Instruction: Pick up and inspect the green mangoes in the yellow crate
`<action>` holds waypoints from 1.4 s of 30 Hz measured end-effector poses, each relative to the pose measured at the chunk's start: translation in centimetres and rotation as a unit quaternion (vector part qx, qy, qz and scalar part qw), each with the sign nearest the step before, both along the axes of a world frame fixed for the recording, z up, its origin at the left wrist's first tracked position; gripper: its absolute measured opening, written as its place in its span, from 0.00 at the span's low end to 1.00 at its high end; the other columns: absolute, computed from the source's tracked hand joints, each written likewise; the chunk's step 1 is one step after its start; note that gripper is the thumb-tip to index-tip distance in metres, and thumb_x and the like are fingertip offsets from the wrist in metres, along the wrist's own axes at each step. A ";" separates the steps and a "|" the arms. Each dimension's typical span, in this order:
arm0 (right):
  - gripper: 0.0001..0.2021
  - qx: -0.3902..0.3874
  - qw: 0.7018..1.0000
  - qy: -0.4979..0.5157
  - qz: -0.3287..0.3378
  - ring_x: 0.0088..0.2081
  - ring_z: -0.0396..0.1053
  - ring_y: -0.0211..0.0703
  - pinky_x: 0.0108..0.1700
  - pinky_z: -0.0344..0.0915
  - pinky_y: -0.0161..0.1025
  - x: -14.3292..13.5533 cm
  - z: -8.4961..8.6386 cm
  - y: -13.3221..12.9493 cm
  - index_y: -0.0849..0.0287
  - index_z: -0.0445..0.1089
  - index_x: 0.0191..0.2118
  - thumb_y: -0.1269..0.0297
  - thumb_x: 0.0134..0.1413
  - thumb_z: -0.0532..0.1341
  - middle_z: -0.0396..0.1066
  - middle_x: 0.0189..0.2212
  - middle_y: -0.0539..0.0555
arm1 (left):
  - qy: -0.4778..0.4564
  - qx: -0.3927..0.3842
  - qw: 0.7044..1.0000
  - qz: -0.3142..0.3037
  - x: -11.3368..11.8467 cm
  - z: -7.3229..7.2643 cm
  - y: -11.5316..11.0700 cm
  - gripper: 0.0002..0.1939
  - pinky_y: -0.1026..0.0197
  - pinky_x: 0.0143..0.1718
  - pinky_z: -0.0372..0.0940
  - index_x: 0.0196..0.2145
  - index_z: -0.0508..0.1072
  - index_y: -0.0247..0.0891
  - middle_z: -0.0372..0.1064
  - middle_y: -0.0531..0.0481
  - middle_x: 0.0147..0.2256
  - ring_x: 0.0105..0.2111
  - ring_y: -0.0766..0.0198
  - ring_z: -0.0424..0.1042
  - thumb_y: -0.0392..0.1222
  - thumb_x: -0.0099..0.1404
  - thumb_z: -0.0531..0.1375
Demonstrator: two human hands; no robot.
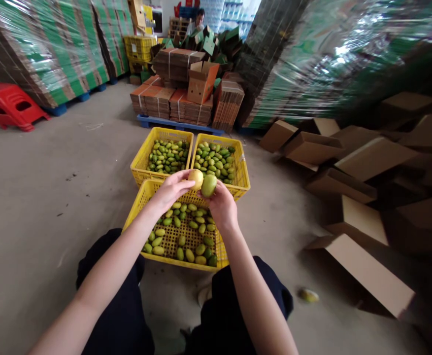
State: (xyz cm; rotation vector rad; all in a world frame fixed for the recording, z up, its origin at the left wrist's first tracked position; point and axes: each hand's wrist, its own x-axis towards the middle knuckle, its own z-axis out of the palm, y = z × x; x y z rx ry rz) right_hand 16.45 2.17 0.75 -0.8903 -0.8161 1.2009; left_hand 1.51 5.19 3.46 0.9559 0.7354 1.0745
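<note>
A yellowish mango (196, 179) is gripped between the thumb and fingers of my left hand (172, 190). Beside it, my right hand (221, 206) has its fingers closed around a green mango (209, 186). The two fruits are side by side, close together or touching, above the near yellow crate (190, 265). Green and yellow-green mangoes (189, 254) lie loosely in that crate, with its perforated bottom showing between them. Beyond my hands stand a left yellow crate (138, 165) and a right yellow crate (242, 172), both holding many more mangoes.
Open cardboard boxes (371, 271) lie strewn on the right. A single mango (308, 295) rests on the floor nearby. Bundled flat cartons (177, 64) sit on a blue pallet (179, 123) ahead. Left are a red stool (14, 103) and wrapped stacks (68, 44). A person (198, 22) is in the background.
</note>
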 end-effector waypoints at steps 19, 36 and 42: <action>0.17 -0.105 0.992 0.049 -0.048 0.33 0.70 0.43 0.29 0.66 0.38 -0.7 -0.7 0.1 0.55 0.71 0.35 0.47 0.45 0.65 0.75 0.33 0.50 | -0.059 -0.181 0.981 0.043 1.7 -1.2 0.1 0.10 0.70 0.14 0.51 0.30 0.70 0.37 0.67 0.53 0.28 0.17 0.77 0.60 0.41 0.54 0.67; 0.12 -0.175 0.964 0.194 0.058 0.17 0.57 0.32 0.18 0.55 0.33 -1.0 1.1 -0.7 0.56 0.63 0.24 0.59 0.41 0.67 0.66 0.18 0.46 | -0.184 -0.319 0.924 0.103 2.0 -0.1 -0.4 0.16 0.70 0.17 0.60 0.32 0.69 0.32 0.68 0.46 0.23 0.20 0.68 0.66 0.43 0.69 0.47; 0.17 -0.192 0.969 0.146 0.047 0.15 0.54 0.31 0.17 0.48 0.33 -1.3 0.7 -0.5 0.56 0.64 0.24 0.49 0.43 0.66 0.67 0.17 0.46 | -0.196 -0.312 0.926 0.086 1.6 0.4 -0.6 0.13 0.73 0.11 0.50 0.27 0.65 0.35 0.64 0.51 0.19 0.14 0.73 0.59 0.44 0.66 0.54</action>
